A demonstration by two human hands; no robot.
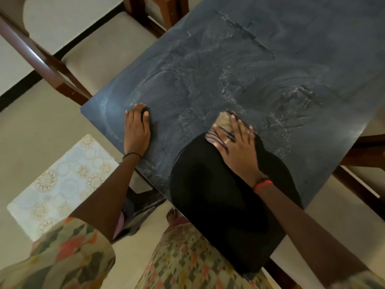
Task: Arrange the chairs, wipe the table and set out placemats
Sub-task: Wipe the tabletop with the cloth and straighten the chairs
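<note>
The right hand (235,142) is pressing a cloth (224,122) flat by the near edge of the table (270,59), fingers (237,127) spread; the left hand (136,130) is bracing flat near the corner. Overlapping strokes should be clearing those streaks (229,84).

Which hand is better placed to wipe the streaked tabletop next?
Right. The right hand presses the striped cloth flat on the table; the left hand rests bare on it near the corner.

The dark table (260,65) is smeared with pale, swirling wipe streaks. Near its front edge a striped cloth (224,123) lies on it under the right hand (237,147); the left hand (136,130) rests flat near the corner.
</note>
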